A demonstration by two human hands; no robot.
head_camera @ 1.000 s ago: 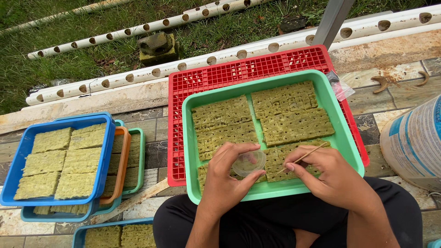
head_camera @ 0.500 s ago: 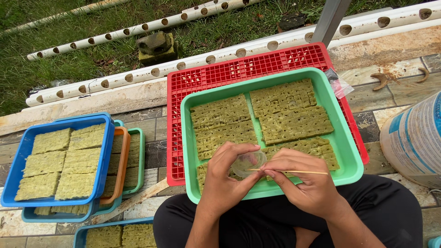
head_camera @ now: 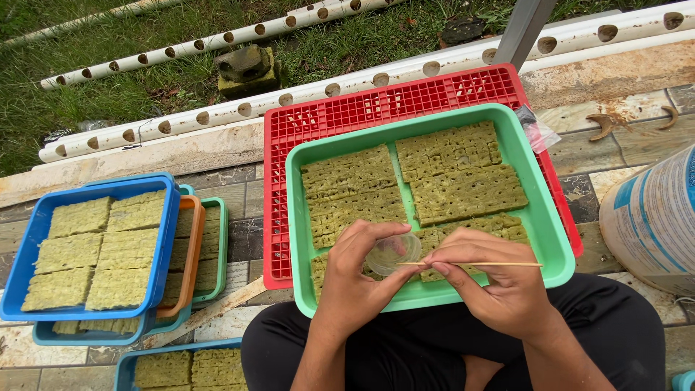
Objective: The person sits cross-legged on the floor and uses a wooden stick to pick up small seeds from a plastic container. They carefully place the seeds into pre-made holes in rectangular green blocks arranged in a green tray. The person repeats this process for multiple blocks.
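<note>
A green tray [head_camera: 539,217] rests on my lap and on a red slotted crate [head_camera: 347,119]. Yellow-green cubed sponge slabs [head_camera: 463,174] fill it. My left hand [head_camera: 358,279] holds a small clear round dish [head_camera: 392,253] over the tray's near edge. My right hand [head_camera: 499,286] pinches a thin wooden stick [head_camera: 481,264] held level, its tip reaching into the dish.
A stack of blue, orange and green trays [head_camera: 166,239] with sponge slabs stands at left; another blue tray [head_camera: 127,366] lies below it. White pipes with holes [head_camera: 239,108] lie on grass behind. A pale bucket [head_camera: 651,217] stands at right. A grey post [head_camera: 521,29] rises behind the crate.
My right hand moved left toward the dish, and the stick swung from tilted to level with its tip now in the dish. The left hand stayed put.
</note>
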